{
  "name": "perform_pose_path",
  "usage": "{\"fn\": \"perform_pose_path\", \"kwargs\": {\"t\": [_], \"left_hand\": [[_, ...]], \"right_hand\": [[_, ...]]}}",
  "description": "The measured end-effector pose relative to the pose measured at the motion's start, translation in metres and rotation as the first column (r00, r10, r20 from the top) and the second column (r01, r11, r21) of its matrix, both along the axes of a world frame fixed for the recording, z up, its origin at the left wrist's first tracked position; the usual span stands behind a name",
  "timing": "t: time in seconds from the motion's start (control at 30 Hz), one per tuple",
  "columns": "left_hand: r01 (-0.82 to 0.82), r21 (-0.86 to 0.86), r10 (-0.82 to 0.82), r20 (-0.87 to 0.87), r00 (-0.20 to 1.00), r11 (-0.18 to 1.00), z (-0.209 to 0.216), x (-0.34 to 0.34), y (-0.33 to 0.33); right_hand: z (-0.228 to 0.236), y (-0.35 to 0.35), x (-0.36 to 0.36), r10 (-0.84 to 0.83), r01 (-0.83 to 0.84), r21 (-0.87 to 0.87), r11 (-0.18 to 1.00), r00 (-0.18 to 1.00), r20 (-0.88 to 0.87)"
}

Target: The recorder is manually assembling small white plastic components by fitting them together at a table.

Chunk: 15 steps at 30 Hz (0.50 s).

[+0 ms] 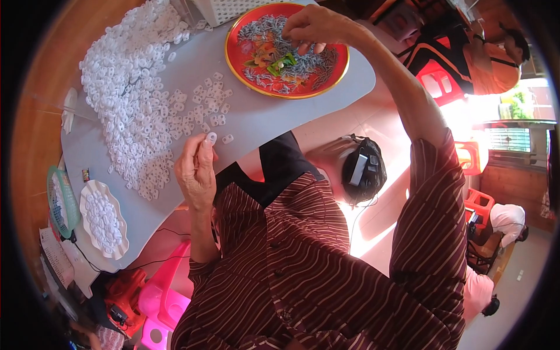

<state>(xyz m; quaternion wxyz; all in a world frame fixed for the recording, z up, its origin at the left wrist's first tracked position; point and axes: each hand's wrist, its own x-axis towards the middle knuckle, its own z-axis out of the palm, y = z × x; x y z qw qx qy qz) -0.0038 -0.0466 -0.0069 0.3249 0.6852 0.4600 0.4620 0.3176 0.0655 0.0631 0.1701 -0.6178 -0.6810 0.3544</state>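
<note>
Left hand: one, the left hand (195,166) pinches one white piece (212,138) between thumb and finger at the table's front edge; its other fingers are partly hidden behind the thumb.
Right hand: one, the right hand (309,28) is over the tray's far side, fingers bent and narrow; the fingertips are hard to make out, so I cannot tell whether it grips a pin.
Red tray: one, the red tray (234,44) with a gold rim, its far edge partly covered by hand and wrist.
Grey pins: the grey pins (324,61) lie spread across the tray, too many and too small to count.
White heap: the white heap (125,81) of small holed pieces fills the table's left, overlapping beyond counting; one loose piece (227,139) lies just beside the pinched one.
Containers at left: two, a scalloped dish (88,193) and a green basket (71,195), both bearing white pieces.
Perforated basket: one, the perforated basket (239,9) is cut off by the upper edge.
Table: one grey table (280,114).
Other people: three at right, one in orange (496,73); faces unclear.
</note>
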Motion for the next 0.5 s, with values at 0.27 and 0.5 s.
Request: {"fn": "perform_pose_path", "kwargs": {"t": [0.27,0.5], "left_hand": [[-0.004,-0.004,0.004,0.011,1.0,1.0,-0.003,-0.003,0.001],[0.015,0.039,-0.015,-0.005,1.0,0.999,-0.003,-0.002,0.003]], "right_hand": [[0.02,-0.033,0.005,0.201,-0.222,0.049,0.974,0.943,0.265],[-0.002,-0.062,0.002,0.24,-0.333,0.192,0.923,0.89,0.389]]}}
